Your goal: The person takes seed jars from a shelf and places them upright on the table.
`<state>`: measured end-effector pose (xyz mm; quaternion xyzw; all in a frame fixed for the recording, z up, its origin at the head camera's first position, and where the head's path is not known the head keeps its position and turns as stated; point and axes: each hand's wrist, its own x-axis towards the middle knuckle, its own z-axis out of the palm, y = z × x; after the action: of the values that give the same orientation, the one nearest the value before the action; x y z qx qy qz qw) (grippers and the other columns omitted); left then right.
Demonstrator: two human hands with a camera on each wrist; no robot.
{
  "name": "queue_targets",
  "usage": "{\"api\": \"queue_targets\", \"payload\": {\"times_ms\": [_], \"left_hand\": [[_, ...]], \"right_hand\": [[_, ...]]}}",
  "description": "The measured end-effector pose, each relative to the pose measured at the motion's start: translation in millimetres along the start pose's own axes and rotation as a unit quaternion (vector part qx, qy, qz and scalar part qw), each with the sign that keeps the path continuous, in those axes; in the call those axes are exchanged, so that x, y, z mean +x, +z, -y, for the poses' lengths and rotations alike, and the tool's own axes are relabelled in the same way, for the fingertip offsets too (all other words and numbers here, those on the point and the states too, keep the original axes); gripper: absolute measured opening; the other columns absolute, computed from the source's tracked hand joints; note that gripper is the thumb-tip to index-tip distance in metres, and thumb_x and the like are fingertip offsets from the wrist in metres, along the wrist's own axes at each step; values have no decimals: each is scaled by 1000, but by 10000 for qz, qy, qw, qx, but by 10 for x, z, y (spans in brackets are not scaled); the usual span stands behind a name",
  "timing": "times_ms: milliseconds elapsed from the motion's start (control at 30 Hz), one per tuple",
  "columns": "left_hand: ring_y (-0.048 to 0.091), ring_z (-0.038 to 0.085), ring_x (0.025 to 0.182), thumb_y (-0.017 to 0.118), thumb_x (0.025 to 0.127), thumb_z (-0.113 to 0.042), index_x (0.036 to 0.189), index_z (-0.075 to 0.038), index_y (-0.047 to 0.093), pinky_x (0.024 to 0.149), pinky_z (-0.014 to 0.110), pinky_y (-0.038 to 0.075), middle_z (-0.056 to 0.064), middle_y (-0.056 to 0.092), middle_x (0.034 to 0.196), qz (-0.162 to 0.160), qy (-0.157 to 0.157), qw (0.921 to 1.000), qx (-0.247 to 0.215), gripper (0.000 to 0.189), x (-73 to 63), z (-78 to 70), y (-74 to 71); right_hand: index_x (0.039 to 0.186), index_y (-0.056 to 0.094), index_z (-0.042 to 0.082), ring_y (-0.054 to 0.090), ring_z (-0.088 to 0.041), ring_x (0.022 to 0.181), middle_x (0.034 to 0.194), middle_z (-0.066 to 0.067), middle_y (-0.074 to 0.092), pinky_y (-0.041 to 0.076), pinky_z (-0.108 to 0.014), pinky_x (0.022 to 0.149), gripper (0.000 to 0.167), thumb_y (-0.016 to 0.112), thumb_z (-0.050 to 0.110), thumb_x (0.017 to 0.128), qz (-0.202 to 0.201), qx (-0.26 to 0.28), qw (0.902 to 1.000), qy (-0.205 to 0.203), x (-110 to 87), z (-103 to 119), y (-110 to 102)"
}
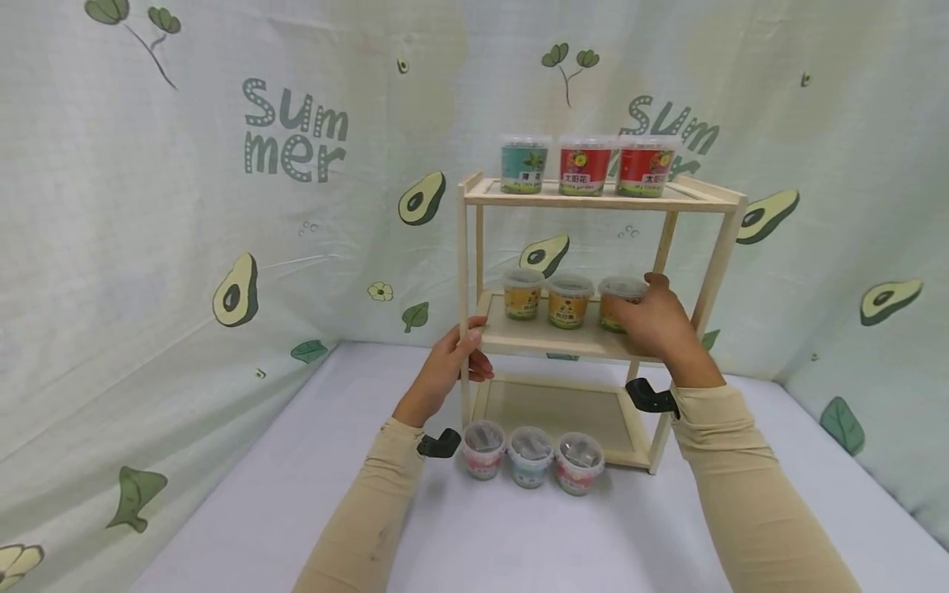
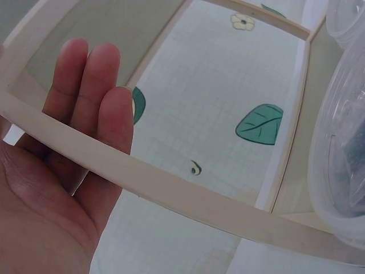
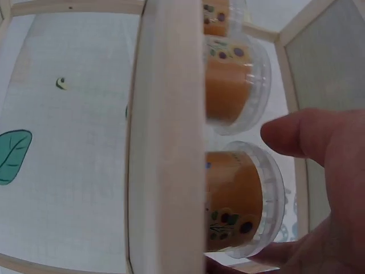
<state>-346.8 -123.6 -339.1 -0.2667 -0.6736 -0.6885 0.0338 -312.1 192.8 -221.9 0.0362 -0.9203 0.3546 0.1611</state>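
A small wooden rack (image 1: pixel 549 339) stands upright with three tiers. My left hand (image 1: pixel 451 356) holds its left front post, thumb in front and fingers behind; the left wrist view shows those fingers (image 2: pixel 114 120) behind the wood. On the middle tier is a row of orange-labelled tubs with clear lids: a left one (image 1: pixel 522 295), a middle one (image 1: pixel 569 301) and a right one (image 1: pixel 617 298). Spread around the right tub, my right hand (image 1: pixel 656 325) has its thumb (image 3: pixel 291 134) apart from the lid in the right wrist view. Its other fingers are partly hidden behind the tub.
A teal-labelled tub (image 1: pixel 523 169) and two red-labelled tubs, one central (image 1: pixel 584 170) and one right (image 1: pixel 643 170), stand on the top tier. Two pink tubs (image 1: pixel 483 455) (image 1: pixel 578 469) and a blue tub (image 1: pixel 530 463) stand on the white table (image 1: pixel 296 511) before the bottom tier. Printed cloth (image 1: pixel 356 247) hangs behind.
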Motion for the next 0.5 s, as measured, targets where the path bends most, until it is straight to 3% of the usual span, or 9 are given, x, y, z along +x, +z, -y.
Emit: {"api": "queue_targets", "payload": {"times_ms": [267, 500], "left_hand": [[68, 25, 76, 50, 106, -39, 149, -17, 46, 76, 41, 58, 16, 65, 82, -52, -20, 10000, -14, 48, 7, -2, -5], [68, 25, 77, 51, 105, -41, 149, -17, 45, 76, 41, 58, 16, 65, 83, 4, -1, 10000, 3, 51, 0, -2, 18]], "right_hand": [[153, -1, -13, 31, -50, 138, 149, -40, 27, 29, -60, 112, 103, 48, 56, 96, 738, -345, 9956, 463, 92, 118, -127], [152, 5, -16, 33, -47, 138, 150, -38, 29, 28, -57, 113, 100, 51, 54, 97, 779, -364, 9943, 628, 141, 112, -150]]}}
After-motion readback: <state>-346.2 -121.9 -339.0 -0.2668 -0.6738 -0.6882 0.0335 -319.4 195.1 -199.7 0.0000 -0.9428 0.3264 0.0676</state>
